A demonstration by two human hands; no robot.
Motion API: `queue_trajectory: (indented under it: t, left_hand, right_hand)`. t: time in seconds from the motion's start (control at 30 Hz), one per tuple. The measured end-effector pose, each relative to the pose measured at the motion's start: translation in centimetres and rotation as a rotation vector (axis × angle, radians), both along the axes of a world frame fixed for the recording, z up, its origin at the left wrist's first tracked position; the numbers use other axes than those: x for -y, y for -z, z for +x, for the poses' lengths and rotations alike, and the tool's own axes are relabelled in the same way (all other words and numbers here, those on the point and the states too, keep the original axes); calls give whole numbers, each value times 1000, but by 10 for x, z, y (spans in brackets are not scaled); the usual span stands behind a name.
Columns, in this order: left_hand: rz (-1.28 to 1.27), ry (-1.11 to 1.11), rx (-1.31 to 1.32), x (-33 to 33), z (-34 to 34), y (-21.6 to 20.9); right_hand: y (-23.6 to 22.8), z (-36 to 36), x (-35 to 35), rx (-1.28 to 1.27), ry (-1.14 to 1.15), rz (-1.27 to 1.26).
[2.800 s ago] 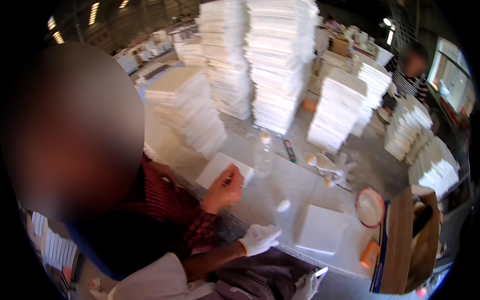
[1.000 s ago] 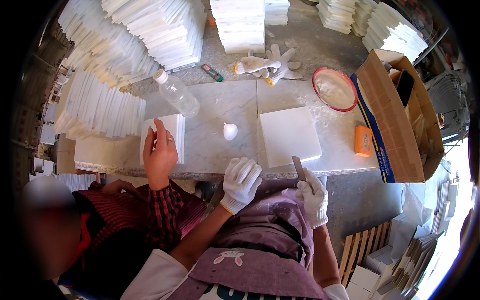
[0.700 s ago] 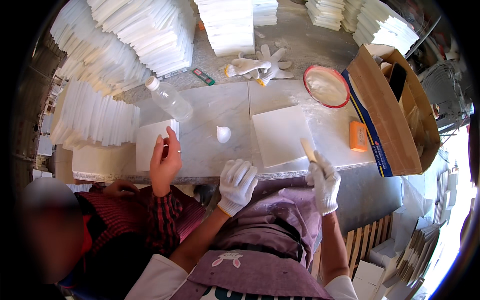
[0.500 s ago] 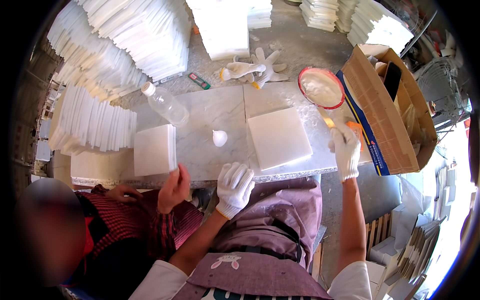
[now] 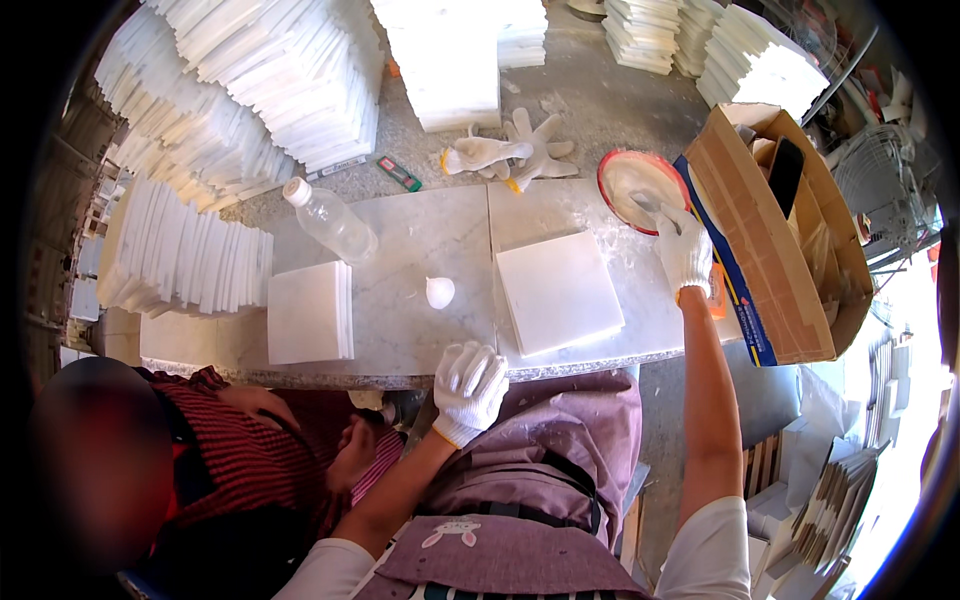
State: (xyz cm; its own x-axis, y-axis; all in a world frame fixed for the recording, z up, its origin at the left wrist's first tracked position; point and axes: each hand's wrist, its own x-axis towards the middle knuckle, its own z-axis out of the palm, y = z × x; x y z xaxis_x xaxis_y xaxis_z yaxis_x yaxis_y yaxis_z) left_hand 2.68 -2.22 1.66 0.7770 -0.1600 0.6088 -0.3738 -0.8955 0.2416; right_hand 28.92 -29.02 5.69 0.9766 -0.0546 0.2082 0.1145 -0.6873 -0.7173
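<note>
My right hand [image 5: 685,248], in a white glove, reaches out to the red-rimmed bowl of white paste [image 5: 636,187] and holds a small scraper whose tip dips into it. My left hand [image 5: 468,387], also gloved, rests with curled fingers on the front edge of the marble worktop [image 5: 420,270]. A white square tile [image 5: 557,291] lies flat in front of me between both hands. A small white blob [image 5: 439,292] sits on the slab to its left.
A person in a red striped shirt [image 5: 240,455] sits at my left. A short stack of tiles [image 5: 310,312], a plastic bottle [image 5: 332,221], spare gloves [image 5: 505,152], an open cardboard box [image 5: 790,220] and tall tile stacks [image 5: 270,80] surround the worktop.
My right hand moved from the tile's front edge out right to the paste bowl. The neighbour's hand left the tile stack and dropped below the table edge.
</note>
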Motion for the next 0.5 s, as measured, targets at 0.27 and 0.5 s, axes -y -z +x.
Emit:
queue_trajectory:
  t: [0.27,0.5]
  left_hand:
    - [25,-16,7,1,3,-2]
    - [19,-13,8,0,3,-2]
  right_hand:
    - [12,16,3,-100,-43,11]
    - [-4,9,-6,-225,-64,166]
